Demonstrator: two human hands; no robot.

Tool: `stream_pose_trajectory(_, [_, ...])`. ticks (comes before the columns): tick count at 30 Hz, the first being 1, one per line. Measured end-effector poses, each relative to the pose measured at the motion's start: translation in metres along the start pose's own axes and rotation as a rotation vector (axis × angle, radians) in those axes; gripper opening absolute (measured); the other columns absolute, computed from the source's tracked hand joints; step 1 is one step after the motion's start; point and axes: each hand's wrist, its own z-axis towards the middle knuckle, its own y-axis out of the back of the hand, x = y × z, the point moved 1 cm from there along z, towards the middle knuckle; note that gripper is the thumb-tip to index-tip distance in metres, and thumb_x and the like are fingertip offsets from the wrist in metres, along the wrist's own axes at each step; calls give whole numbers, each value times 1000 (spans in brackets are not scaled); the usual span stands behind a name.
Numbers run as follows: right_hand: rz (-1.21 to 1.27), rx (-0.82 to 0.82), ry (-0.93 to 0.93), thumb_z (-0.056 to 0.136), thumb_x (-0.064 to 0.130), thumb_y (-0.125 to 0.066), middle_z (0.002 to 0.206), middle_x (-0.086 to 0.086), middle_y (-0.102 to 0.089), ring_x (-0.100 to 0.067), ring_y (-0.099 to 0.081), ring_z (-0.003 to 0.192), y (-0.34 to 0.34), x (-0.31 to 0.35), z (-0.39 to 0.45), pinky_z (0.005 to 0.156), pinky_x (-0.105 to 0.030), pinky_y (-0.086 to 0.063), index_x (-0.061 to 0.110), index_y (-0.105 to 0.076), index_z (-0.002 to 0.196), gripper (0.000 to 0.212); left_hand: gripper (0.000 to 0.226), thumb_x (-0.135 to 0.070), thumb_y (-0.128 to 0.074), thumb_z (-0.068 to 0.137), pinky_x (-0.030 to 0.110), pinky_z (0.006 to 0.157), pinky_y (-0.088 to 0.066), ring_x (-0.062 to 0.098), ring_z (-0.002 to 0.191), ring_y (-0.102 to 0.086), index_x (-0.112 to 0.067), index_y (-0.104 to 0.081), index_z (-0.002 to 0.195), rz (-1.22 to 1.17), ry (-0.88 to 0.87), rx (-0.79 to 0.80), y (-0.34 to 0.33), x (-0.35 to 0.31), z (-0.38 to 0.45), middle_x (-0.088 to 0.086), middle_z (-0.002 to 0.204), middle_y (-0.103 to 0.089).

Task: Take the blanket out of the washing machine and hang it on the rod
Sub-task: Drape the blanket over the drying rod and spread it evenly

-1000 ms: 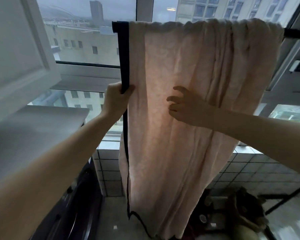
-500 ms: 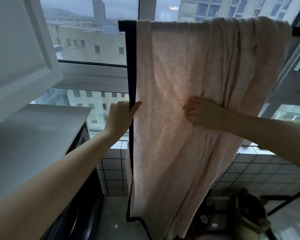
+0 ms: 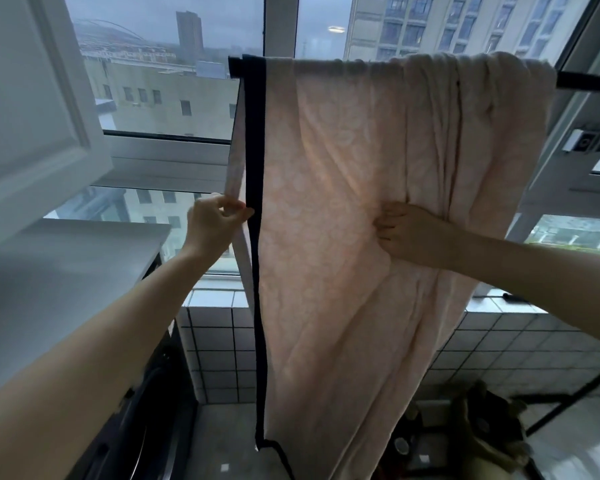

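A pale pink blanket (image 3: 347, 188) with a dark navy border hangs over a black rod (image 3: 586, 81) in front of the window, bunched in folds toward the right. My left hand (image 3: 212, 226) pinches the blanket's left edge at the navy border, about halfway down. My right hand (image 3: 413, 233) grips a bunch of the pink cloth in the middle, fingers curled into the fabric. The dark washing machine (image 3: 142, 420) stands at the lower left, partly hidden by my left arm.
A white cabinet door (image 3: 39, 109) hangs open at the upper left above a white countertop (image 3: 66, 268). A tiled low wall (image 3: 222, 348) runs under the window. A dark pile of things (image 3: 482, 427) lies on the floor at the lower right.
My left hand slid down the navy border and now pinches the edge lower. My right hand went from open fingers against the cloth to gripping a bunch of it.
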Motion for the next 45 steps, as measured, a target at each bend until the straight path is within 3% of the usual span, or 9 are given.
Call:
stream_pose_trajectory(4, [-301, 142, 42, 90, 7, -39, 58, -2, -55, -22, -58, 68, 11, 18, 10, 88, -36, -38, 15, -56, 56, 39, 23, -25, -82, 73, 36, 73, -55, 23, 73, -67, -8, -76, 86, 19, -60, 105, -7, -7, -11, 5, 81, -72])
stream_pose_trajectory(10, [-450, 187, 53, 89, 7, -32, 59, 2, -57, -20, -56, 71, -1, 12, 9, 88, -37, -33, 18, -58, 57, 43, 28, -27, -75, 79, 24, 73, -44, 23, 81, -64, -4, -74, 95, 113, -36, -321, 17, -6, -11, 12, 90, -72])
stream_pose_trajectory(16, [-494, -15, 123, 81, 3, -59, 54, 0, -54, -23, -56, 63, 2, 15, 3, 88, -38, -33, 14, -55, 54, 29, 28, -1, -70, 75, 30, 89, -46, 30, 90, -62, -4, -67, 103, 246, -216, -319, 30, -5, -7, 14, 101, -62])
stream_pose_trajectory(22, [-454, -196, 115, 90, 0, -41, 58, -1, -52, -23, -54, 64, 12, 30, 5, 91, -39, -38, 12, -54, 59, 36, 32, 0, -67, 78, 45, 68, -57, 29, 79, -65, -19, -54, 99, 96, -105, 32, 11, 4, -21, 2, 91, -62])
stream_pose_trajectory(26, [-474, -90, 93, 84, 11, -45, 63, 6, -60, -19, -59, 69, 15, 41, 15, 88, -36, -42, 21, -63, 60, 32, 10, -13, -48, 88, 48, 69, -54, 33, 78, -65, -16, -57, 92, 26, -80, 251, -11, 16, -36, 11, 81, -64])
stream_pose_trajectory(29, [-373, 31, 11, 79, 32, -42, 68, 15, -67, -8, -64, 71, 15, 47, 19, 79, -31, -46, 34, -71, 59, 36, 29, -34, -49, 86, 38, 76, -45, 21, 81, -58, -8, -59, 92, -98, -37, 250, -16, 11, -37, 18, 89, -64])
stream_pose_trajectory(34, [-384, -142, 90, 92, 3, -39, 58, 3, -57, -20, -58, 63, 0, 57, 8, 102, -39, -32, 18, -60, 61, 41, 12, -13, -69, 86, 31, 63, -50, 21, 62, -52, -4, -62, 87, 126, -161, 157, -13, 14, -39, 0, 64, -55])
stream_pose_trajectory(39, [-301, -115, 134, 82, 8, -50, 54, 3, -57, -18, -59, 60, 2, 58, 6, 88, -34, -52, 18, -58, 53, 32, 11, -14, -72, 83, 34, 65, -51, 25, 68, -60, -6, -66, 86, 259, -194, 177, -1, 21, -26, 4, 70, -63])
stream_pose_trajectory(45, [-283, -236, 174, 95, 5, -38, 81, -1, -71, -23, -67, 95, 12, 62, 15, 97, -38, -47, 16, -69, 73, 39, 15, -9, -70, 84, 28, 77, -53, 20, 88, -67, -19, -69, 95, -79, -186, 90, 7, -12, -14, 0, 98, -68])
